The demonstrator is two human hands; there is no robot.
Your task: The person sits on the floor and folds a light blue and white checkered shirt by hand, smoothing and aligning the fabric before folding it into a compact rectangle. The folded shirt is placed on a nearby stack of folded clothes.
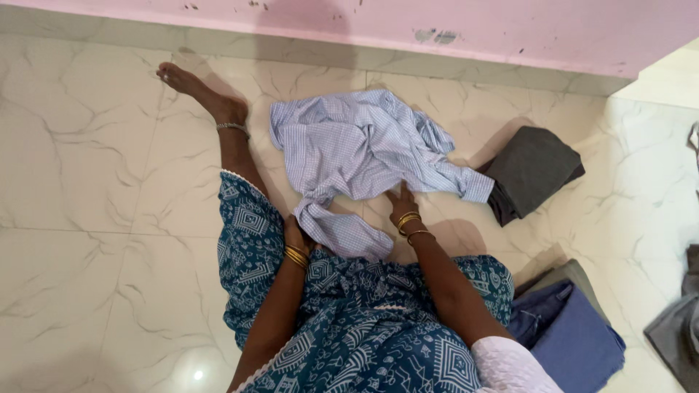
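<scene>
Two hands are on one light blue checked shirt (364,149), which lies crumpled on the white marble floor (80,218) in front of the person who sits there. The shirt is between the outstretched leg (226,138) and a folded dark grey garment (531,175), and one of its sleeves touches this grey piece at the right. The left hand (295,234) is at the lower end of the shirt, close to the knee; its fingers are mostly hidden under the cloth, so I cannot tell how far they are closed, but it seems to have hold of the hanging sleeve or hem there. The right hand (402,200) rests on the lower edge of the shirt with the fingers stretched rather flat and a little apart, pressing on the fabric more than gripping it (probably to keep it in place while the other end is pulled). Both wrists carry gold bangles (408,218). The person wears a dark blue printed dress (349,327), and the shirt lies just beyond its hem, where both arms reach it easily. At the right side, beside the hip, there is a stack of folded clothes (571,327), blue on top of grey, well apart from the shirt. A pink wall (349,18) runs along the far edge of the floor.
</scene>
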